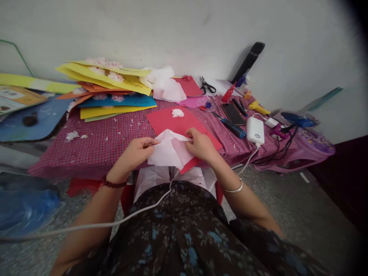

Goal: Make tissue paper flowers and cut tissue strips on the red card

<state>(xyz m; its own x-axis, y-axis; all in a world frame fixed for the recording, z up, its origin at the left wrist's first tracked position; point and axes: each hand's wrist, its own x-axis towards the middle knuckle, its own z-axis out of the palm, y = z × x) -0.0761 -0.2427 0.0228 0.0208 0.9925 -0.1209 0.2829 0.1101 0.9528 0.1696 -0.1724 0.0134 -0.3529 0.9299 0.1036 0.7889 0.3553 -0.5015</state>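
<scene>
A sheet of thin pale pink tissue paper (168,151) is held over the near edge of a low table covered in a red checked cloth (100,142). My left hand (137,151) pinches its left edge with fingers closed. My right hand (201,145) pinches its upper right corner, also closed. Under the tissue lies a red paper sheet (172,120) with a small white fluffy paper flower (177,112) on it.
A pile of yellow, orange and blue card sheets (106,86) sits at the back left. White tissue (165,86), scissors (207,87), a phone (232,113), pens (231,125), a white power bank (255,130) with cable and a glue gun (293,120) lie to the right. Wall behind.
</scene>
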